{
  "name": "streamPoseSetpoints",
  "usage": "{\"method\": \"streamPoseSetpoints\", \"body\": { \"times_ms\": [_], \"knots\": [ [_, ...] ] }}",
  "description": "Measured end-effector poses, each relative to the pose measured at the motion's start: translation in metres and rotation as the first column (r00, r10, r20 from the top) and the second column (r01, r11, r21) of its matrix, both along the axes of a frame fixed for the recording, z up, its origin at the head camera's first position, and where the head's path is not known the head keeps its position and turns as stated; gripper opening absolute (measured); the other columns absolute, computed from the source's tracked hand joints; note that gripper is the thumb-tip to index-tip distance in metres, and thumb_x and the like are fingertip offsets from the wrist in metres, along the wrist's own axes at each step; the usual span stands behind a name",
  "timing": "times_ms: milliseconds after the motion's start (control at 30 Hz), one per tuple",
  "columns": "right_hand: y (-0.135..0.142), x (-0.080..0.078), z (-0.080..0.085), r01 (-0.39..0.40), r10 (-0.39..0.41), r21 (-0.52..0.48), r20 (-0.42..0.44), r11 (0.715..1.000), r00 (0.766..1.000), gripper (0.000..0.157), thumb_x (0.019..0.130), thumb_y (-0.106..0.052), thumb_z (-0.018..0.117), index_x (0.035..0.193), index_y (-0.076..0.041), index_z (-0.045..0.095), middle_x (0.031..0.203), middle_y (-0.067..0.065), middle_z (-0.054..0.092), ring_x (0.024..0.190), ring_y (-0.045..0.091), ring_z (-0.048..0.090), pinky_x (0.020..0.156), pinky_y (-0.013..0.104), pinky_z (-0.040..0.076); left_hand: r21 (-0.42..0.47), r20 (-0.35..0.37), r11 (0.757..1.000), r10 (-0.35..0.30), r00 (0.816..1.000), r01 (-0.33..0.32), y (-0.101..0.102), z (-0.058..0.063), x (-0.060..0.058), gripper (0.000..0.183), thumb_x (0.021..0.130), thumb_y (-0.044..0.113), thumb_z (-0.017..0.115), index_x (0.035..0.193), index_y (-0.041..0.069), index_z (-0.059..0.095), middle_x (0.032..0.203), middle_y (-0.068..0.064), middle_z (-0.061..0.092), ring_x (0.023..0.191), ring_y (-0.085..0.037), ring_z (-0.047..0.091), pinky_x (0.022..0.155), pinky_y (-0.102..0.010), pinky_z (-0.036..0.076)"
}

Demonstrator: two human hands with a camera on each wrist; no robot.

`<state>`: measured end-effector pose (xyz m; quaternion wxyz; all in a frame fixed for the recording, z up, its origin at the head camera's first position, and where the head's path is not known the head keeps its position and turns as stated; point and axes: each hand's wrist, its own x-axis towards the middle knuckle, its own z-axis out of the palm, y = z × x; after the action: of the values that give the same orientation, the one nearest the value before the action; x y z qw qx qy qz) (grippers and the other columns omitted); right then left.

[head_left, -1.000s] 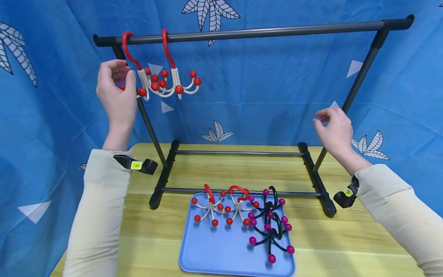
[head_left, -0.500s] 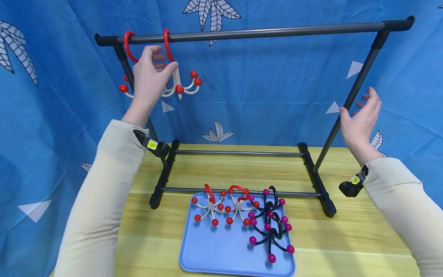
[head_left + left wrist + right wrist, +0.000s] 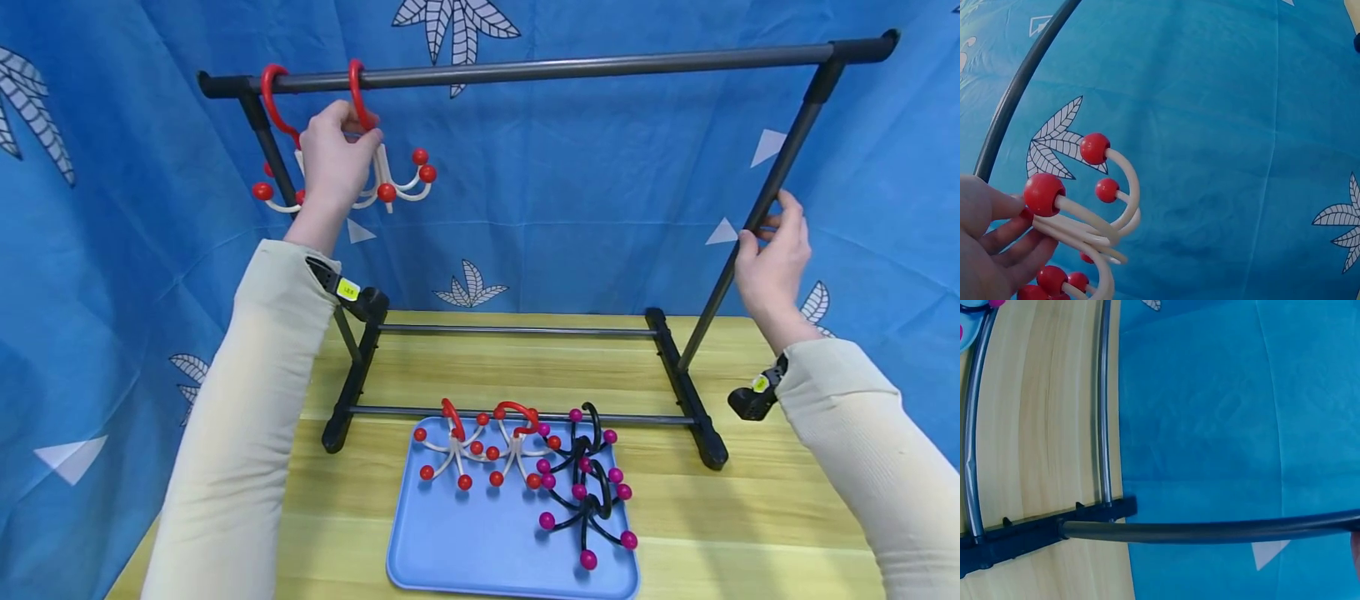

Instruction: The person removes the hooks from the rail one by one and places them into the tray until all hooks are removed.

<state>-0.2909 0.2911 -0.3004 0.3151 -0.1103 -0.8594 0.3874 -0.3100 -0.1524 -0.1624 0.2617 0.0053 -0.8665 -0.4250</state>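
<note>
The bench (image 3: 337, 517) is pale yellow wood w/ long grain lines. Blue cloth (image 3: 562, 183) w/ white leaves & triangles hangs at the back & goes round the L side too. A dark rack stands on the bench; its top bar (image 3: 600, 67) runs L to R, up high.

The held hook (image 3: 382, 162) hangs from the top bar, near its L end. Its long axis goes up & down, top tipped a bit to the L. Red curl is up over the bar, white stem is down, white arms bend out & up w/ red balls on the ends. The L grip (image 3: 337, 162), a bare hand, pinches its red neck w/ thumb & fingers.

The R grip (image 3: 776, 258), also a bare hand, holds the rack's R post (image 3: 797, 137), thumb on one side, fingers on the other.

Just L of the held hook is the other hung hook (image 3: 278, 121), same kind. The L grip is in front of it, so you can't see all of it, & it hides bits of the held hook too.

Blue tray (image 3: 465, 542) sits on the bench at the front. Near its back edge are 2 red-and-white hooks (image 3: 516, 446), curls up. On the tray's R side are 2 black hooks (image 3: 588, 504) w/ pink balls, close tog., one nearer.
</note>
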Motion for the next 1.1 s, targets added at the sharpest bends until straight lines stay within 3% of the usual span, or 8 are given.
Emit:
{"method": "streamPoseSetpoints", "body": {
  "times_ms": [300,600,900,1100],
  "knots": [
    [0.003,-0.006,-0.003,-0.005,0.005,-0.007,-0.022,1.000,1.000,0.051,0.096,-0.023,0.037,0.142,-0.033,0.017,0.130,0.012,0.037,0.117,0.021,0.046,0.093,0.035,0.043,0.149,-0.079,0.985,-0.080,0.994,0.091,0.009,0.007,0.005,0.022,0.087,0.023,0.059,0.108,0.018,0.060,0.114,-0.003,0.059,0.096,-0.016,0.060,0.086,-0.026,0.048],
    [0.005,-0.011,-0.005,-0.021,0.021,-0.007,-0.027,1.000,0.999,0.051,0.097,-0.023,0.036,0.143,-0.032,0.015,0.130,0.012,0.036,0.118,0.022,0.044,0.094,0.036,0.043,0.157,-0.170,0.972,-0.146,0.974,0.173,0.021,0.014,0.022,0.024,0.086,0.023,0.062,0.108,0.015,0.061,0.113,-0.005,0.060,0.096,-0.015,0.061,0.085,-0.023,0.049],
    [0.009,-0.013,-0.009,-0.037,0.037,-0.022,-0.009,0.999,0.999,0.052,0.097,-0.024,0.036,0.143,-0.032,0.014,0.130,0.012,0.035,0.117,0.021,0.044,0.094,0.034,0.043,0.123,-0.155,0.973,-0.178,0.972,0.197,0.025,0.003,0.039,0.028,0.084,0.024,0.064,0.109,0.012,0.061,0.109,-0.006,0.062,0.091,-0.016,0.061,0.082,-0.025,0.050],
    [0.013,-0.016,-0.009,-0.066,0.067,-0.012,0.011,0.998,0.998,0.051,0.097,-0.024,0.033,0.143,-0.030,0.010,0.132,0.014,0.032,0.117,0.024,0.041,0.092,0.037,0.041,0.084,-0.189,0.970,-0.210,0.959,0.228,0.027,-0.011,0.047,0.028,0.085,0.023,0.064,0.110,0.009,0.061,0.106,-0.007,0.063,0.088,-0.016,0.061,0.080,-0.025,0.051]
  ]
}}
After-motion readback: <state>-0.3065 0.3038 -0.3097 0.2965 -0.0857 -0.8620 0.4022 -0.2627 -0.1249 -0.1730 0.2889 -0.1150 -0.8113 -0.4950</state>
